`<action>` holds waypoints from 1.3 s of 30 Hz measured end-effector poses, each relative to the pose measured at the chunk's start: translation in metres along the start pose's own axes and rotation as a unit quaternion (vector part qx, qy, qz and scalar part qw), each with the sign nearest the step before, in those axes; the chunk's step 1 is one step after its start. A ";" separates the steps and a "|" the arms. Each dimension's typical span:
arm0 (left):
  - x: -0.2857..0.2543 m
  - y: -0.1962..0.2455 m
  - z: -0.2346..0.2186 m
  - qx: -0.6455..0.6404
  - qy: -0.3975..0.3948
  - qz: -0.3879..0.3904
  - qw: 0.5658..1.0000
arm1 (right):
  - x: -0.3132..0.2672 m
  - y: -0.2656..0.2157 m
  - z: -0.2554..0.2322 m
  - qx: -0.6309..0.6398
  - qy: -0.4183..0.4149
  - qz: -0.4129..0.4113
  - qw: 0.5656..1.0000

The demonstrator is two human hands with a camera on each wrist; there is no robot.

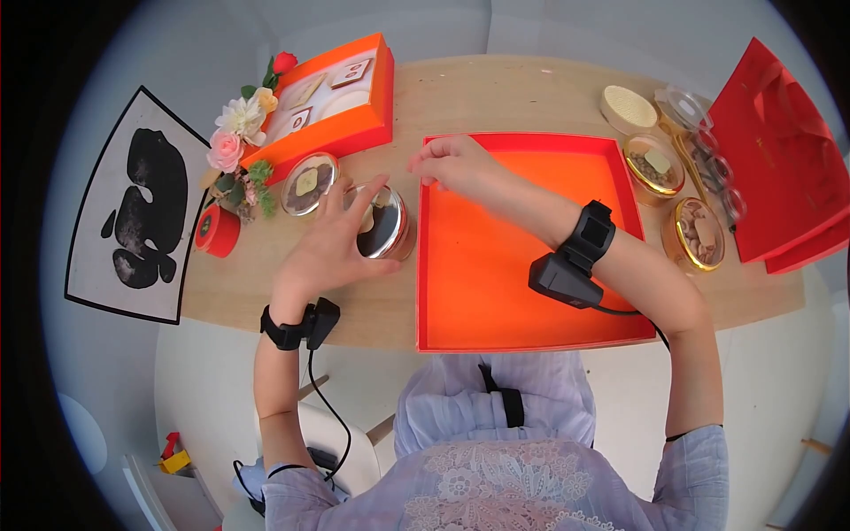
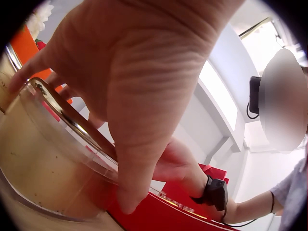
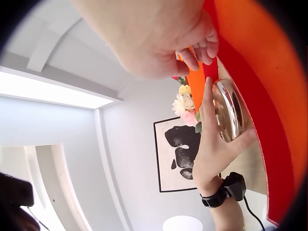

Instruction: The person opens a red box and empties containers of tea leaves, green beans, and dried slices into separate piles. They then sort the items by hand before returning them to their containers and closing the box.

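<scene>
My left hand [image 1: 328, 243] is spread over a round clear jar [image 1: 388, 232] with a shiny metallic rim and dark contents under its lid. In the left wrist view the fingers reach across the lid of this jar [image 2: 43, 154], while the thumb points down along its near side. A second lidded jar [image 1: 305, 183] with a pale label stands just beyond the left fingertips. My right hand [image 1: 456, 168], loosely curled and holding nothing, hovers over the left edge of a large, shallow orange box [image 1: 513, 301] with red sides.
Behind the left hand are an orange gift box [image 1: 381, 111] with small packets, artificial flowers [image 1: 239, 124] and a red round tin [image 1: 218, 231]. Right of the shallow box stand gold-rimmed jars [image 1: 693, 234], a cream round container [image 1: 629, 110] and a red paper bag [image 1: 779, 168].
</scene>
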State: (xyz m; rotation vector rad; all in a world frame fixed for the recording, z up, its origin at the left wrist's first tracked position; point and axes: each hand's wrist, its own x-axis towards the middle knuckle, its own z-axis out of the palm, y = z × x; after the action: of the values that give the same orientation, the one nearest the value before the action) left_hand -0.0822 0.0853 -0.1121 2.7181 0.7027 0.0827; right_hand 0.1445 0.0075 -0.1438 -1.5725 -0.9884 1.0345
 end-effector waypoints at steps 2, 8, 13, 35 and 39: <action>0.001 0.005 -0.001 0.013 0.000 0.005 1.000 | -0.001 0.001 0.000 0.012 -0.023 -0.019 0.999; 0.006 0.002 0.010 0.027 0.011 0.015 0.999 | -0.003 -0.002 -0.005 0.021 -0.026 -0.013 0.999; 0.001 0.001 0.024 0.080 0.058 0.005 0.995 | -0.002 -0.002 -0.007 0.020 -0.030 -0.024 0.999; -0.002 -0.003 0.029 0.062 0.099 0.005 0.993 | -0.017 -0.006 -0.005 -0.025 -0.075 -0.054 0.995; -0.006 -0.006 0.026 0.009 0.126 0.027 0.992 | -0.019 0.002 0.004 -0.037 -0.083 -0.063 0.994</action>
State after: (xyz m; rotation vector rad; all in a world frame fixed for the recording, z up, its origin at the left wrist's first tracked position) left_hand -0.0869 0.0798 -0.1387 2.7724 0.7006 0.4405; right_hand 0.1350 -0.0092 -0.1439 -1.4799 -1.2364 1.0637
